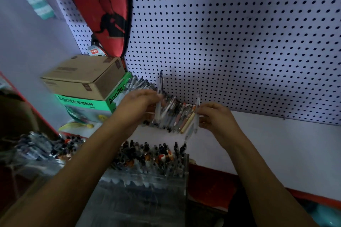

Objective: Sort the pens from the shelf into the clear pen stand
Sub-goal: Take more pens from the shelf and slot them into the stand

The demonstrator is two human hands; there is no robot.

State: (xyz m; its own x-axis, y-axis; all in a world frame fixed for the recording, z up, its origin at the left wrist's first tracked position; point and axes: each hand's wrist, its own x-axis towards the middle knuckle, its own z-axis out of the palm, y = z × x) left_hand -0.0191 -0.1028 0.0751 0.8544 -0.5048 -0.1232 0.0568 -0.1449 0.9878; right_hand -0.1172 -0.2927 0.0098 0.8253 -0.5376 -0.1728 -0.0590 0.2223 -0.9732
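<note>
Both arms are reaching out over the white shelf (267, 143) toward a loose heap of pens (175, 116) lying against the foot of the pegboard (230, 33). The left hand (136, 106) is curling its fingers round a clear pen (159, 96), holding it nearly upright so its dark tip is poking up above the knuckles, right at the left edge of the heap. The right hand (216, 118) is pinching another clear pen (196, 114) between thumb and fingers; that one is standing steeply too, tilting a little, at the right edge of the heap. The two hands are sitting apart with the heap between them.

Nearer the person, below the hands, the clear pen stand (147, 175) is sitting packed with pens, caps up, well short of either held pen. To the left a cardboard box (83, 77) is resting on a green box (88, 106), and a red paddle case (103, 11) is hanging on the pegboard above them. More pens (42, 147) are lying blurred at far left.
</note>
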